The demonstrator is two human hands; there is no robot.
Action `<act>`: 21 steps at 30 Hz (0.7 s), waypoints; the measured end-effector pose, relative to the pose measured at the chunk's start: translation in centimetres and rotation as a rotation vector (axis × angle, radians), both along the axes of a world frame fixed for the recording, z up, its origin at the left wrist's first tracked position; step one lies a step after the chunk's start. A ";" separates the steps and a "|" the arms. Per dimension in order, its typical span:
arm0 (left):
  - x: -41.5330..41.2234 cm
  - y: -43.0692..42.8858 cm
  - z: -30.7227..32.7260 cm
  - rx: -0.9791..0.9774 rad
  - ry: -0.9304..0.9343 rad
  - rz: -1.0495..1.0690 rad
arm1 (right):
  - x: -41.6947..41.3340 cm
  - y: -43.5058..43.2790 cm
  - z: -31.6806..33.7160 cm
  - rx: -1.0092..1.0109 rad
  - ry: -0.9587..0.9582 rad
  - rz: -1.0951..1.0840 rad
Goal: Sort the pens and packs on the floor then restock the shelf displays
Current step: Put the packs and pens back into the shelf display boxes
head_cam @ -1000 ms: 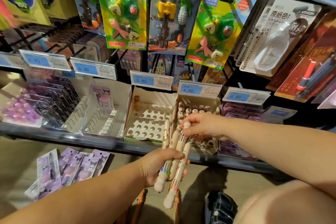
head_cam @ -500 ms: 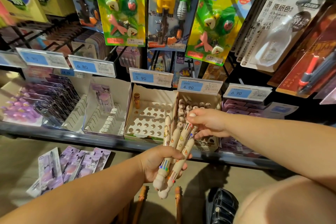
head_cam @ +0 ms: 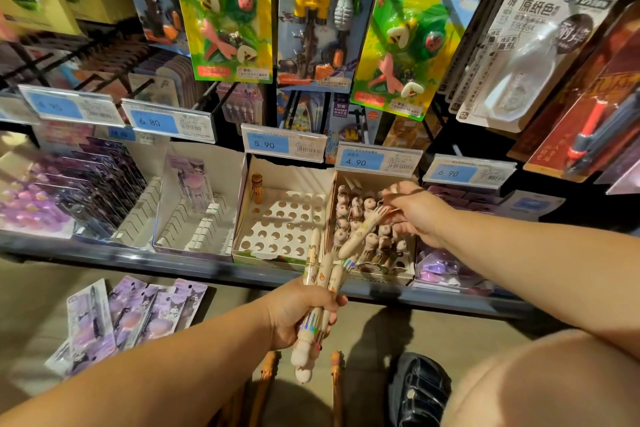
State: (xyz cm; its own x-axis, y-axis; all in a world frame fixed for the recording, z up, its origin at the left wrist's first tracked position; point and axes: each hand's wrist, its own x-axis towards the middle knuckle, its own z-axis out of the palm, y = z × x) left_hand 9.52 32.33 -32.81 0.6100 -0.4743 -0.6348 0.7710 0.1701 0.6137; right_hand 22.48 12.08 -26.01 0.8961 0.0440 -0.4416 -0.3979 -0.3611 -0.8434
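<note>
My left hand (head_cam: 301,314) grips a bundle of cream multi-colour pens (head_cam: 320,284), their round character caps pointing down. My right hand (head_cam: 417,215) pinches one cream pen (head_cam: 362,234) by its tip end and holds it slanted over the display box (head_cam: 410,267) under the 4.90 tag, which is crowded with matching pens. To its left, the holed display box (head_cam: 242,208) under the 5.90 tag holds a single brown pen (head_cam: 257,188) at the back. Purple character packs (head_cam: 138,312) lie fanned on the floor below the shelf.
Brown pens (head_cam: 266,380) lie on the floor near my black shoe (head_cam: 419,388); my knee fills the lower right. A slotted white box (head_cam: 194,236) holds one purple pack. Eraser blister cards (head_cam: 225,10) hang above on hooks. The shelf edge (head_cam: 138,256) runs across.
My right hand has drawn one pen out of the bundle and carried it up and to the right over the full box. My left hand has stayed about where it was.
</note>
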 end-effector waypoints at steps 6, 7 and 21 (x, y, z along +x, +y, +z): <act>0.2 -0.1 -0.2 0.021 -0.020 0.027 | 0.7 -2.8 0.1 -0.220 -0.081 -0.054; 0.2 -0.2 -0.2 0.020 -0.019 0.031 | 0.8 -3.2 0.1 -0.304 -0.100 -0.043; 0.7 -2.1 0.0 -0.017 0.050 0.017 | 0.5 -6.5 2.0 -0.976 -0.116 0.254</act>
State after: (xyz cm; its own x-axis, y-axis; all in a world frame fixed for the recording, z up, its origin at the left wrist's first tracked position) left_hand 10.27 30.23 -32.80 0.5855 -0.4751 -0.6568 0.7977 0.1936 0.5711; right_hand 23.03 5.62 -24.01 0.9500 -0.0941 -0.2977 -0.1478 -0.9755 -0.1630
